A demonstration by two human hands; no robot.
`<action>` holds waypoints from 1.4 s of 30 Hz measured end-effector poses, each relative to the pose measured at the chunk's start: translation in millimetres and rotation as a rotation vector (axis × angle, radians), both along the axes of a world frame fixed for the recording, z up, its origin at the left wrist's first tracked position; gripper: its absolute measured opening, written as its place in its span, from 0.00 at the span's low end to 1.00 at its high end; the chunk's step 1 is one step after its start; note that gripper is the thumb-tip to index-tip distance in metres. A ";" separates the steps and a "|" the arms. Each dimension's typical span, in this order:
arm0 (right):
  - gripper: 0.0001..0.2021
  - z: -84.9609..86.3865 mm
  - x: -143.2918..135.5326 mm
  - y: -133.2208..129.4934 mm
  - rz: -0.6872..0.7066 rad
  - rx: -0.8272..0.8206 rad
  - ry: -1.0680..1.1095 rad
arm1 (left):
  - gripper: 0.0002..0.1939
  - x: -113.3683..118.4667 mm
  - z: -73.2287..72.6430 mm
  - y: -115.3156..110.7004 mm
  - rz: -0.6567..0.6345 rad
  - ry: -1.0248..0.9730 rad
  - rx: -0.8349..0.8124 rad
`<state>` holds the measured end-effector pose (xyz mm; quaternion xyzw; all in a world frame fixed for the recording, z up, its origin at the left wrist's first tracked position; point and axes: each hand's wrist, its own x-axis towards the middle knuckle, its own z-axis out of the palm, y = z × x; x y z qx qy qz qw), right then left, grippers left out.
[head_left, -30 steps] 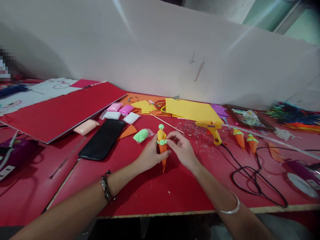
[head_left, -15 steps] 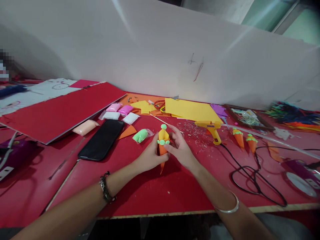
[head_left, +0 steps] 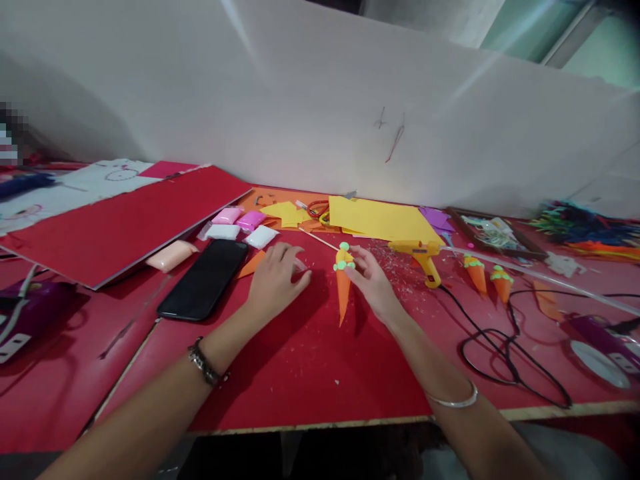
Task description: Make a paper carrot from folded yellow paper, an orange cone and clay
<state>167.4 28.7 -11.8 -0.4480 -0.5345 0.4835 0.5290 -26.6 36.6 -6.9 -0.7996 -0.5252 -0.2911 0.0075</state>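
In my right hand [head_left: 373, 283] is an orange paper ice-cream cone [head_left: 343, 293], pinched near its top, with the tip pointing down. Its top is yellow, ringed by light-green clay balls, and one more green ball sits at the peak. My left hand [head_left: 275, 277] hovers over the spot of the green clay packet, fingers curved and thumb apart. It covers the green clay; only a bit of clear wrapper shows beside the fingers. An orange paper piece [head_left: 250, 265] lies just left of that hand.
A black phone [head_left: 205, 280] and several clay packets [head_left: 223, 231] lie to the left. Rightward are a yellow glue gun [head_left: 420, 253] with a looped black cord [head_left: 487, 327] and two finished cones [head_left: 501, 285]. Yellow sheets [head_left: 380, 219] and scissors [head_left: 319, 209] lie at the back.
My left hand has let go of the cone and moved left over the green clay packet. My right hand has shifted the cone slightly right and up.
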 end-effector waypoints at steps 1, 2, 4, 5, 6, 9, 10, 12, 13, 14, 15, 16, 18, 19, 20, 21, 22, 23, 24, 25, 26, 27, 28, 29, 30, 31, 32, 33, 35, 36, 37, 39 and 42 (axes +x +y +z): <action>0.21 -1.4 0.2 0.5 -0.002 -0.031 -0.050 | 0.21 -3.5 -3.5 4.4 0.068 0.080 0.018; 0.20 -2.8 0.1 0.8 -0.001 -0.062 -0.099 | 0.23 -6.5 -7.1 7.9 0.124 0.140 0.014; 0.21 -5.1 -0.7 0.9 0.003 -0.101 -0.174 | 0.21 -10.5 -12.6 11.5 0.149 0.186 -0.039; 0.21 -5.9 -1.0 0.8 0.007 -0.105 -0.198 | 0.20 -11.3 -14.0 12.0 0.137 0.184 -0.068; 0.21 -6.4 -1.1 0.8 0.010 -0.103 -0.214 | 0.19 -11.4 -14.6 12.0 0.114 0.173 -0.091; 0.21 -6.7 -0.8 0.4 0.023 -0.101 -0.235 | 0.16 -7.6 -13.0 10.6 0.033 0.131 -0.111; 0.21 -6.7 -0.7 0.2 0.027 -0.104 -0.241 | 0.16 -5.5 -12.2 10.1 0.009 0.118 -0.109; 0.21 -7.1 -0.8 -0.5 0.024 -0.109 -0.262 | 0.18 -0.7 -11.0 9.0 -0.035 0.084 -0.104; 0.21 -7.5 -1.1 -0.8 0.018 -0.111 -0.274 | 0.19 1.5 -10.5 8.2 -0.061 0.050 -0.102; 0.22 -7.9 -1.6 -1.0 0.012 -0.115 -0.284 | 0.19 3.4 -10.1 7.1 -0.091 0.006 -0.102; 0.22 -8.2 -2.2 -1.0 0.002 -0.120 -0.290 | 0.18 5.0 -9.6 5.8 -0.127 -0.044 -0.104; 0.23 -8.2 -2.8 -0.9 -0.015 -0.123 -0.292 | 0.17 6.2 -8.9 4.3 -0.168 -0.093 -0.106; 0.22 -6.6 -3.9 -0.6 -0.077 -0.099 -0.279 | 0.12 7.4 -7.3 1.1 -0.240 -0.165 -0.103; 0.21 -4.9 -4.2 -0.7 -0.116 -0.061 -0.261 | 0.11 7.5 -6.4 -0.3 -0.263 -0.175 -0.102; 0.19 -2.5 -4.5 -1.3 -0.152 -0.005 -0.239 | 0.11 7.5 -5.7 -1.6 -0.279 -0.180 -0.103; 0.16 0.3 -4.7 -2.4 -0.173 0.064 -0.219 | 0.11 7.3 -5.2 -2.6 -0.286 -0.185 -0.108; 0.13 3.5 -5.1 -4.1 -0.175 0.137 -0.206 | 0.11 7.0 -4.9 -3.3 -0.288 -0.190 -0.121; 0.09 6.8 -5.8 -6.4 -0.158 0.205 -0.206 | 0.12 6.7 -5.0 -3.9 -0.284 -0.196 -0.139; 0.07 10.0 -6.8 -9.2 -0.126 0.265 -0.219 | 0.13 6.5 -5.2 -4.3 -0.274 -0.204 -0.158; 0.05 12.8 -8.2 -12.1 -0.085 0.310 -0.243 | 0.14 6.2 -5.6 -4.7 -0.264 -0.213 -0.174; 0.05 15.1 -10.1 -15.1 -0.037 0.342 -0.270 | 0.15 6.0 -6.0 -5.1 -0.259 -0.219 -0.185; 0.05 16.8 -12.2 -17.8 0.012 0.363 -0.292 | 0.15 6.0 -6.4 -5.5 -0.263 -0.223 -0.194; 0.06 17.9 -14.5 -20.1 0.056 0.373 -0.307 | 0.15 6.1 -6.6 -6.0 -0.275 -0.227 -0.199; 0.07 18.5 -16.5 -21.8 0.089 0.376 -0.319 | 0.16 6.3 -6.7 -6.7 -0.290 -0.233 -0.198; 0.07 18.6 -18.3 -23.0 0.105 0.373 -0.330 | 0.16 6.7 -6.5 -7.4 -0.304 -0.237 -0.197; 0.08 18.4 -19.5 -23.6 0.102 0.369 -0.342 | 0.16 7.3 -6.3 -8.2 -0.309 -0.239 -0.189; 0.08 18.0 -20.3 -23.9 0.089 0.365 -0.355 | 0.17 8.0 -5.9 -9.1 -0.308 -0.237 -0.180; 0.08 17.4 -20.6 -23.8 0.072 0.360 -0.366 | 0.18 8.8 -5.6 -10.1 -0.304 -0.230 -0.170; 0.08 16.0 -20.2 -23.2 0.057 0.354 -0.370 | 0.19 10.5 -5.3 -12.1 -0.300 -0.204 -0.149; 0.08 15.3 -19.9 -22.8 0.066 0.348 -0.356 | 0.20 11.4 -5.4 -13.1 -0.303 -0.188 -0.137; 0.09 14.5 -19.6 -22.5 0.085 0.339 -0.333 | 0.21 12.1 -5.7 -13.9 -0.307 -0.174 -0.121; 0.09 13.2 -19.7 -22.1 0.131 0.314 -0.270 | 0.23 13.4 -6.6 -15.4 -0.311 -0.141 -0.091; 0.07 12.3 -21.0 -22.1 0.167 0.276 -0.193 | 0.24 14.6 -7.6 -17.6 -0.322 -0.079 -0.067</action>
